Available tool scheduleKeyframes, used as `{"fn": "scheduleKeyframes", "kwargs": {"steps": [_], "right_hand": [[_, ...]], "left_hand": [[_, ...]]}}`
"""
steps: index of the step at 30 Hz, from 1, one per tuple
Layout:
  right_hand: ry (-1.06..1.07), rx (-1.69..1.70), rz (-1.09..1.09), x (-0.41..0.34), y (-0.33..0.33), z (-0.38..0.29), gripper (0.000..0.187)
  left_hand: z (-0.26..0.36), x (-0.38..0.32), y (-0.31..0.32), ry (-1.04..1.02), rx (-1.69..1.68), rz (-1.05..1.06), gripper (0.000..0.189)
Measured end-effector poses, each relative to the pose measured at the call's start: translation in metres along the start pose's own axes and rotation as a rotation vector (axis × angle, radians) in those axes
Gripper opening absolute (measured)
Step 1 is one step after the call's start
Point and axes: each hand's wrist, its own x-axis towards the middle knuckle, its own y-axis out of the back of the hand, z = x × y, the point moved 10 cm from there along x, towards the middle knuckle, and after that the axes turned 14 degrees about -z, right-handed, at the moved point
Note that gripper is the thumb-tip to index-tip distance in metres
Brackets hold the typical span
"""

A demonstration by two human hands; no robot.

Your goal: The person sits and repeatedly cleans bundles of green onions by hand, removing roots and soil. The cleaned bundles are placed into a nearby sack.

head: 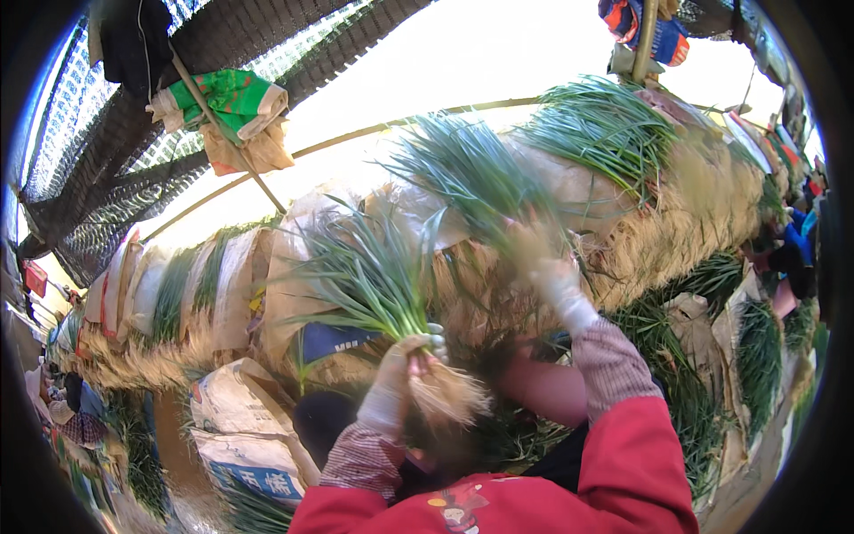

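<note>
My left hand (410,350), in a pale glove, grips a bunch of onion-like seedlings (380,287) just above their roots. The green leaves fan up and to the left, while the pale roots (448,394) hang below my fist. Farther forward, my gloved right hand (550,270) is at the root end of another seedling bunch (467,170) on the long heap. Motion blur hides its fingers, so whether they close on any stems is unclear. To the right of that bunch, a third bundle of green leaves (607,130) lies on top of the heap.
The long heap of bundled seedlings, roots outward (674,233), runs across the view, partly covered with sacking (293,260). Printed sacks (247,427) lie at lower left, and loose seedlings (694,400) lie at right. Cloths (230,107) hang on a pole. Other people (77,414) sit at the edges.
</note>
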Motion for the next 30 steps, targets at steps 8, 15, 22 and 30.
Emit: {"fn": "scheduleKeyframes", "kwargs": {"steps": [8, 15, 22, 30], "right_hand": [[0.129, 0.341, -0.712, -0.052, -0.083, -0.077, 0.055], [0.534, -0.323, -0.162, -0.015, -0.072, -0.148, 0.025], [-0.098, 1.111, -0.143, -0.007, -0.161, -0.054, 0.031], [0.251, -0.243, -0.794, -0.029, -0.185, -0.023, 0.023]], "left_hand": [[-0.027, 0.032, -0.010, -0.081, -0.163, -0.033, 0.024], [-0.044, 0.012, 0.009, -0.023, -0.059, 0.297, 0.017], [-0.033, 0.009, -0.016, -0.125, -0.221, 0.156, 0.015], [0.009, -0.034, -0.039, -0.203, -0.332, -0.165, 0.071]]}}
